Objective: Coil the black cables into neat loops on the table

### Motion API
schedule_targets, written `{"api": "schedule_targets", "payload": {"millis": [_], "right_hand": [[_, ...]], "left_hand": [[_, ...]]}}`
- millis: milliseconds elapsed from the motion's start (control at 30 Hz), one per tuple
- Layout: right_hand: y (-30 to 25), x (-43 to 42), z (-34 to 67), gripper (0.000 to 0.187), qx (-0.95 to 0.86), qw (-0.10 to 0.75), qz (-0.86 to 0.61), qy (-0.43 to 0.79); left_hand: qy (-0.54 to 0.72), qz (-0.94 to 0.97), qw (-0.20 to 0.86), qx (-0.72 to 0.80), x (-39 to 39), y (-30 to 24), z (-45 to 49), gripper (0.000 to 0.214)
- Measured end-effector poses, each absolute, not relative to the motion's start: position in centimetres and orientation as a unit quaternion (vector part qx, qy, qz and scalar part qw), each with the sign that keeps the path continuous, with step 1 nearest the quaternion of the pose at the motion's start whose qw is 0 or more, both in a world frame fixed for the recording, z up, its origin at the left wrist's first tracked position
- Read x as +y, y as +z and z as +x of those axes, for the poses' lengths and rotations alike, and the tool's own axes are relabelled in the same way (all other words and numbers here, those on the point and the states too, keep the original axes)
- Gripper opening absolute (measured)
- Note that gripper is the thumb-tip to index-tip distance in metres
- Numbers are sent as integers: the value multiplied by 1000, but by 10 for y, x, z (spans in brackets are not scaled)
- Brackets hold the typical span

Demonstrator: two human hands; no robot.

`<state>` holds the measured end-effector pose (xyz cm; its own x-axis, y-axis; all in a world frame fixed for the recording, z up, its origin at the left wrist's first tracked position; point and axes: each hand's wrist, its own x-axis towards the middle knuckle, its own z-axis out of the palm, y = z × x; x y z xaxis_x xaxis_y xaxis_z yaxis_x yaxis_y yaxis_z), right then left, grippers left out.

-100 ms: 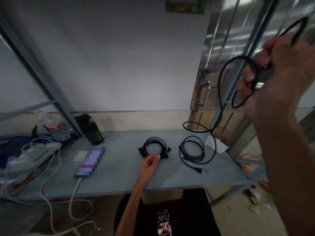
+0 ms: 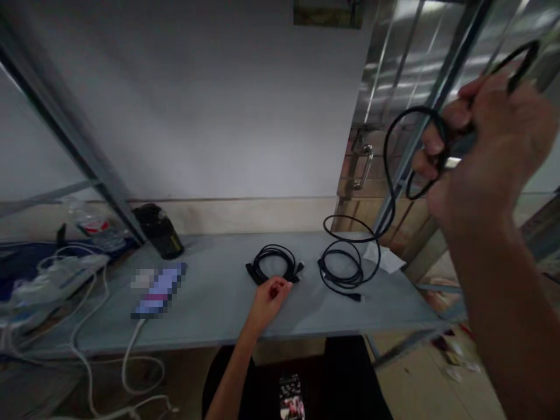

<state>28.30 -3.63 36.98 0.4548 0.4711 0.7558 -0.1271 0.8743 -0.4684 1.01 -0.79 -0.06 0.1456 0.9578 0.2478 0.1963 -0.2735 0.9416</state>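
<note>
High at the right, my right hand [image 2: 490, 140] is closed around a black cable [image 2: 388, 157]. Loops of that cable stick out past the fingers, and the rest curves down toward the table. Below it, a black cable coil [image 2: 341, 268] lies on the table with a plug end in front; where the hanging strand joins it is hard to make out. At the front edge of another black coiled cable [image 2: 273, 251], my left hand [image 2: 269, 300] has its fingers curled in a pinch. What the pinch holds, if anything, is hidden.
On the grey table [image 2: 210, 315] lie a phone [image 2: 161, 289] with a white cord and a piece of white paper [image 2: 385, 256]. A black bottle [image 2: 160, 230] stands at the back left. Beyond are a power strip [image 2: 56, 280] and a plastic bottle [image 2: 94, 224]. Metal posts flank the table.
My right hand has come slightly down and left, and the hanging cable has sunk a little with it. My left hand has shifted slightly right and toward me.
</note>
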Motion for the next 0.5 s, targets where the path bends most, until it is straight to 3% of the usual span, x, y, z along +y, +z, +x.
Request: {"api": "schedule_targets", "payload": {"millis": [267,400,500], "right_hand": [[339,-51,259,27,-517,817,-160,200],[338,-58,246,28,-511,818,-154,216],[346,-65,237,29,-502,822,-154,219]], "left_hand": [[424,685,410,428,-56,-2,44,42],[436,712,398,380,-63,0,70,47],[413,780,327,338,-50,0,100,58]]}}
